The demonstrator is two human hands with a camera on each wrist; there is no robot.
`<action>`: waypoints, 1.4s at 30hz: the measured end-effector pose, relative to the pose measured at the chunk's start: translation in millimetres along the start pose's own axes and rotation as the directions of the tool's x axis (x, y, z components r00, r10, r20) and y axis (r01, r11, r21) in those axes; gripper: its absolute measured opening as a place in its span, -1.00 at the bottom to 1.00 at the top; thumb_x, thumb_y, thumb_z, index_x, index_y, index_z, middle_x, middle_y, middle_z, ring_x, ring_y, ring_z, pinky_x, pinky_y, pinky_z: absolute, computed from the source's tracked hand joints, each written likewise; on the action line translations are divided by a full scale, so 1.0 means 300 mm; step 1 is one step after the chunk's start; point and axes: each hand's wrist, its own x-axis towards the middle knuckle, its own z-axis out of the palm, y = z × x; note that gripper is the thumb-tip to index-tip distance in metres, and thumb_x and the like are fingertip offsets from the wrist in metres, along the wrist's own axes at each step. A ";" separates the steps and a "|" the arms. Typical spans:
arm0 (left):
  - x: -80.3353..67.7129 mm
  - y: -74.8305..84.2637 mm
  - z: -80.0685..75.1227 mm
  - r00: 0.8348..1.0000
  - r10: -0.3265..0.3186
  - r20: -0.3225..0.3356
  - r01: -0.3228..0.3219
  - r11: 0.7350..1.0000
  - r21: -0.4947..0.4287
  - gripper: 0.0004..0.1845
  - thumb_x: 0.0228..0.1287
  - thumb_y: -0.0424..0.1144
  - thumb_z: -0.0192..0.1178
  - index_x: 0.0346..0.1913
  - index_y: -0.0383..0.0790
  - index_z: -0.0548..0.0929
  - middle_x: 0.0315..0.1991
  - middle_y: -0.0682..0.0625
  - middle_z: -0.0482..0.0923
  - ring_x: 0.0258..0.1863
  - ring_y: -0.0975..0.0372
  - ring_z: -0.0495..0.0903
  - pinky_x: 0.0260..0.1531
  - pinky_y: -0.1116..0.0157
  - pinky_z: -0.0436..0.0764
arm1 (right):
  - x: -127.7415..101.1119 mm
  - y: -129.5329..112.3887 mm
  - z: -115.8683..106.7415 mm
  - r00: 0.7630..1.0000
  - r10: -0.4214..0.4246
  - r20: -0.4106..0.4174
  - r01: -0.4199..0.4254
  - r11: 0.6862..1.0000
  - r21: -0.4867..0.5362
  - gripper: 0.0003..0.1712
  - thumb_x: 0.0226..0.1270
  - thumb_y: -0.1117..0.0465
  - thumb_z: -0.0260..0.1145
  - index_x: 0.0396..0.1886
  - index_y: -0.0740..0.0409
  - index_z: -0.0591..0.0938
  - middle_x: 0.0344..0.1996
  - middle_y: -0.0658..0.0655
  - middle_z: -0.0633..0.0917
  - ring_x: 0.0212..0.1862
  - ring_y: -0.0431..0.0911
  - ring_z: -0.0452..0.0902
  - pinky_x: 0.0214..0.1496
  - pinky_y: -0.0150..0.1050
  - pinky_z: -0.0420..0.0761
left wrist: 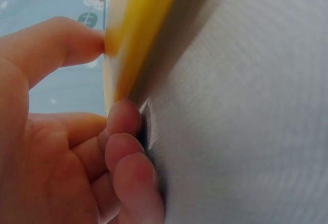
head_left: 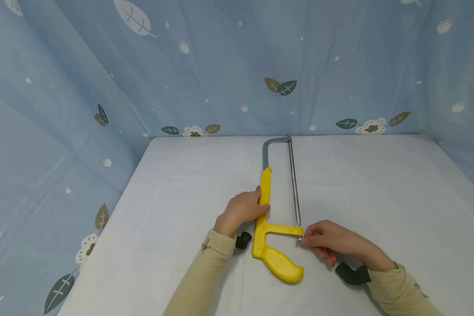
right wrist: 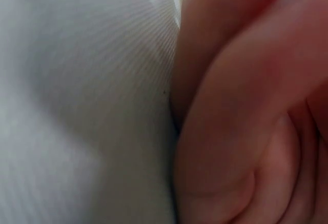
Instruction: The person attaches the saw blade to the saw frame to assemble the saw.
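A hacksaw (head_left: 265,228) with a yellow handle and a grey front frame lies flat on the white table, its handle toward me. My left hand (head_left: 242,207) grips the yellow back bar, thumb over the top; the left wrist view shows the fingers curled at the bar's edge (left wrist: 148,24). At the near end of the thin blade (head_left: 294,184), my right hand (head_left: 331,239) pinches the small metal wing nut (head_left: 298,240) between thumb and forefinger. In the right wrist view, curled fingers (right wrist: 230,121) fill the right side and hide the nut.
White cloth covers the table (head_left: 197,175). A blue patterned curtain (head_left: 221,66) hangs along its back and sides. Black wrist mounts (head_left: 352,274) sit beneath both beige sleeves (head_left: 205,272).
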 end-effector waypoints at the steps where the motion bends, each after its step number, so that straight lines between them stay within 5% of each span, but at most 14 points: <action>1: -0.002 0.000 0.003 1.000 0.003 0.001 -0.003 1.000 -0.001 -0.23 0.15 0.05 0.04 0.37 -0.18 0.08 -0.50 0.03 0.43 -0.62 0.21 0.35 -0.63 0.34 0.31 | -0.002 0.000 0.002 1.000 0.003 0.000 -0.003 1.000 -0.001 -0.62 0.18 -0.03 0.20 -0.41 0.24 0.55 -0.81 0.03 0.43 -0.81 -0.18 0.31 -0.75 -0.37 0.37; 27: -0.008 0.002 -0.003 1.000 0.005 -0.001 -0.005 1.000 -0.001 -0.23 0.15 0.05 0.04 0.37 -0.18 0.07 -0.55 0.02 0.41 -0.65 0.21 0.34 -0.65 0.34 0.30 | -0.010 -0.009 0.003 1.000 -0.003 0.024 0.002 1.000 0.028 -0.60 0.23 -0.06 0.14 -0.27 0.20 0.60 -0.76 0.05 0.48 -0.79 -0.18 0.33 -0.73 -0.35 0.39; 35: -0.008 0.008 -0.007 1.000 0.002 0.001 -0.002 1.000 0.016 -0.23 0.16 0.07 0.04 0.37 -0.17 0.07 -0.51 0.04 0.42 -0.63 0.21 0.35 -0.63 0.34 0.31 | -0.011 0.003 -0.005 0.996 -0.064 0.060 0.061 0.997 0.045 -0.65 0.27 0.02 0.12 -0.24 0.21 0.60 -0.72 0.07 0.51 -0.78 -0.19 0.35 -0.74 -0.40 0.37; 42: -0.011 0.004 -0.002 1.000 0.001 0.001 -0.001 1.000 0.015 -0.23 0.16 0.06 0.04 0.37 -0.18 0.07 -0.52 0.03 0.42 -0.63 0.21 0.35 -0.64 0.34 0.30 | -0.001 0.002 0.006 1.000 -0.026 0.014 0.025 0.999 0.027 -0.64 0.20 -0.01 0.19 -0.32 0.24 0.55 -0.78 0.04 0.46 -0.80 -0.17 0.32 -0.76 -0.37 0.37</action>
